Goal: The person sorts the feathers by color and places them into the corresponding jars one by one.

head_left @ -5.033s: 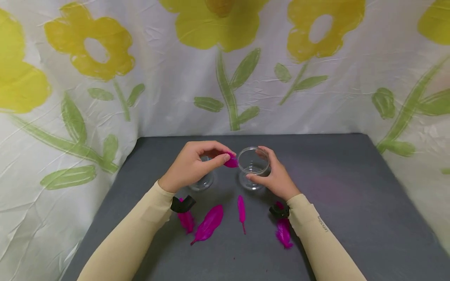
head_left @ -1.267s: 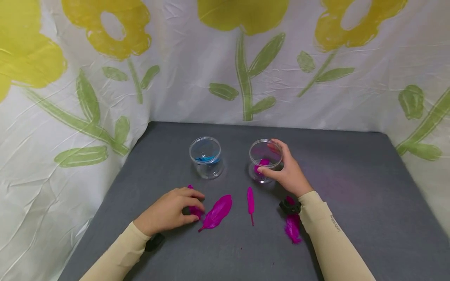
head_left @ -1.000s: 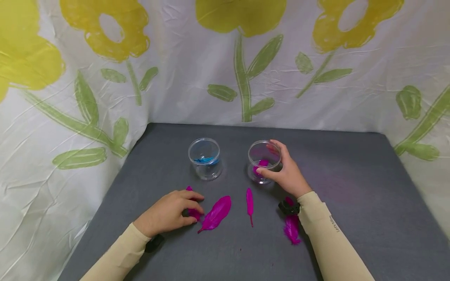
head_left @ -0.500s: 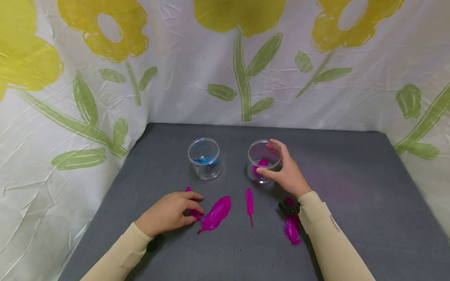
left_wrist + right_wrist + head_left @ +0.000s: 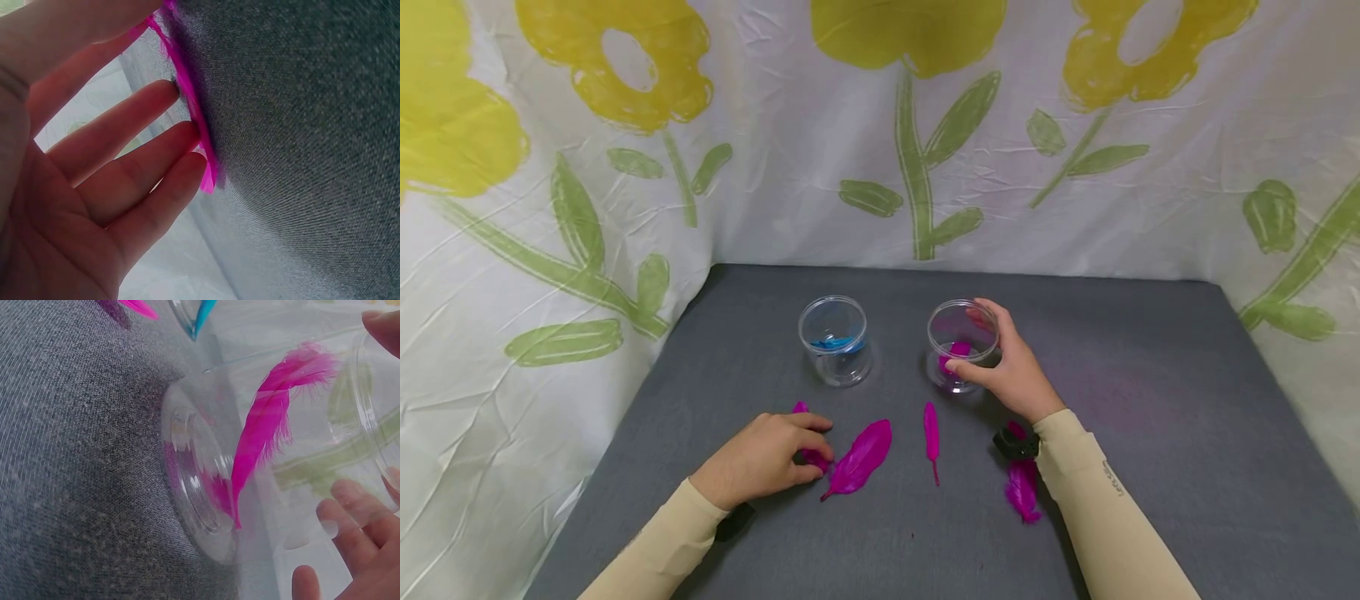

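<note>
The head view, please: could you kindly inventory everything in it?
left jar: one, clear, central
right jar: one, clear, central
blue feather: at least one, blue, inside left jar
enclosed feather: one, magenta, inside right jar
broad feather: one, magenta, foreground
slim feather: one, magenta, foreground
covered feather: one, magenta, at left hand
frayed feather: one, magenta, lower right
table: one, grey, below
flowered backdrop: one, white, behind
wrist devices: two, black
sleeves: two, beige, on arms
left hand: one, over covered feather
right hand: one, round right jar
</note>
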Demonstrator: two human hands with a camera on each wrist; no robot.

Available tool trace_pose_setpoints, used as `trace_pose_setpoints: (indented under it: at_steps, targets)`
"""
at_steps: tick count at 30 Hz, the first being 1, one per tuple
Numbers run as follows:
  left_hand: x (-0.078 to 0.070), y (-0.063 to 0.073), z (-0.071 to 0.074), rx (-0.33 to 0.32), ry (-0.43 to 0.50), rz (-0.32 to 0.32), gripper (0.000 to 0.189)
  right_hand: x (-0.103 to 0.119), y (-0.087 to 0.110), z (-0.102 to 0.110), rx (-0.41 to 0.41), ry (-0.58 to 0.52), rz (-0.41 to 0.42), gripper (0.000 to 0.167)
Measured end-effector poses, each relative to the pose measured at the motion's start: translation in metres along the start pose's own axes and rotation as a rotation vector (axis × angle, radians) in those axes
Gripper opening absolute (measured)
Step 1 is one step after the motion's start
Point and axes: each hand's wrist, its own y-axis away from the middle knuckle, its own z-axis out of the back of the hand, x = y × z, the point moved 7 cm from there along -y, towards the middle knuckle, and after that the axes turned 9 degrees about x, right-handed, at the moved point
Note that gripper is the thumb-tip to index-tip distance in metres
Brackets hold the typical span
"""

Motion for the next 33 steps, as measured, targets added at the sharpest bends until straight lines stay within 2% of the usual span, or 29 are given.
trace_pose_setpoints:
  at_steps: [6, 17, 26, 33]
  targets:
    - [-0.001, -0.001, 0.000, -0.017, 0.006, -0.015, 0.014, 0.001, 0.002, 0.000, 0.003, 0.000, 0.008, 0.102]
    - [0.000, 0.000, 0.003, -0.038, 0.041, 0.002, 0.013, 0.001, 0.001, 0.001, 0.005, -0.008, 0.009, 0.102]
    - [-0.003, -0.001, 0.015, -0.116, 0.104, -0.027, 0.011, 0.001, 0.000, 0.002, 0.001, -0.010, 0.013, 0.102]
    - [-0.008, -0.005, 0.028, -0.190, 0.193, -0.044, 0.014, 0.000, 0.001, 0.000, 0.004, -0.012, 0.011, 0.102]
